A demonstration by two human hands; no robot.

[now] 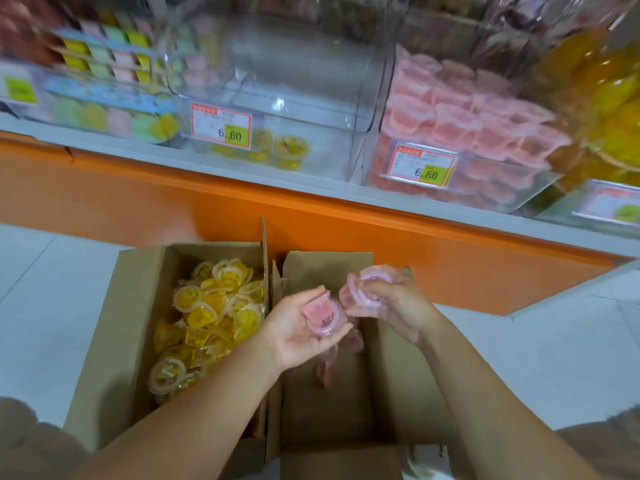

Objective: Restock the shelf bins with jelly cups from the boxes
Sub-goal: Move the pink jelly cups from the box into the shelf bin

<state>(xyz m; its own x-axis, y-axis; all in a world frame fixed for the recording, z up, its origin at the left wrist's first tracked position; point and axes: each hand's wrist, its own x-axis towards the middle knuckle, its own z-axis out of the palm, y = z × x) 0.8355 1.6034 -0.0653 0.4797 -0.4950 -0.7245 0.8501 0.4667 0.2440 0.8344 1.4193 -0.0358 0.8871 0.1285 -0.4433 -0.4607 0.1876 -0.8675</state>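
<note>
Transfer step in hand: the left hand (298,332) cradles pink jelly cups (322,315) and the right hand (394,303) grips more above the nearly empty right box (332,403), so the next move likely requires lifting the 2 loads into the pink bin (467,133).

Close together, the left hand (296,330) (palm up) and right hand (396,303) grip pink jelly cups (322,316).

Left hand (300,329) cradling pink jelly cup (320,315), right hand (391,303) gripping pink cups (360,289)
</note>
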